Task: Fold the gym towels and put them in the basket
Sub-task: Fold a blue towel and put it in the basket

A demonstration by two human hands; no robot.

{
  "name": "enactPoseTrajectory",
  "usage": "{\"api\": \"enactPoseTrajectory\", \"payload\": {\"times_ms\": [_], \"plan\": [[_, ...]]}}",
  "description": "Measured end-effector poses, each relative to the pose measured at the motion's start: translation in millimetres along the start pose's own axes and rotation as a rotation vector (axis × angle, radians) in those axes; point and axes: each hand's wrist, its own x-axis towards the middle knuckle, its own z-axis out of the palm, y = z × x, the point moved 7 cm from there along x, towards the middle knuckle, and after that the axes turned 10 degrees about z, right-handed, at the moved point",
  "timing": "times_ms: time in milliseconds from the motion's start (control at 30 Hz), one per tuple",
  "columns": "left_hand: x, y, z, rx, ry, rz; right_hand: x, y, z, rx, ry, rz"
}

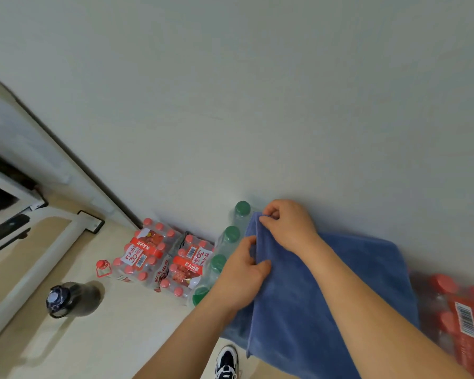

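Both hands pinch the soft blue terry towel (312, 296): left hand (241, 277) nearer, right hand (288, 225) at its far corner, beside green-capped plastic bottles (230, 236)

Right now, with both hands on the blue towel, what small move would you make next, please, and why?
Probably carry the pinched edge rightward across the blue towel to halve it. The left hand and right hand both pinch one edge near the green-capped bottles, while the cloth lies spread wide to the right. No basket is in view.
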Motion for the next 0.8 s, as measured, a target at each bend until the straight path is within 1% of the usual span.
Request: {"api": "enactPoseTrajectory", "payload": {"times_ms": [133, 267, 333, 400, 500, 633, 667, 700, 800], "plan": [[-5, -5, -10, -0.071, 0.061, -0.022, 4, -5, 3, -0.109, 0.032, 0.036], [-17, -5, -3, -0.371, -0.025, -0.104, 6, -10, 6, -0.208, 0.045, 0.054], [-26, -9, -2, -0.435, -0.078, -0.125, 6, -11, 7, -0.247, 0.054, 0.063], [-36, -15, -5, -0.392, -0.097, -0.108, 5, -10, 8, -0.252, 0.056, 0.082], [-50, -21, -15, -0.289, -0.049, -0.085, 6, -8, 8, -0.195, 0.042, 0.114], [-59, -26, -16, -0.222, -0.064, -0.055, 6, -9, 7, -0.160, 0.048, 0.106], [-58, -27, -18, -0.152, -0.029, -0.011, 5, -9, 7, -0.153, 0.057, 0.106], [-58, -26, -24, -0.042, 0.042, 0.059, 5, -10, 6, -0.145, 0.071, 0.104], [-61, -18, -48, 0.305, 0.306, 0.257, 2, -9, 5, -0.144, 0.126, 0.093]]}}
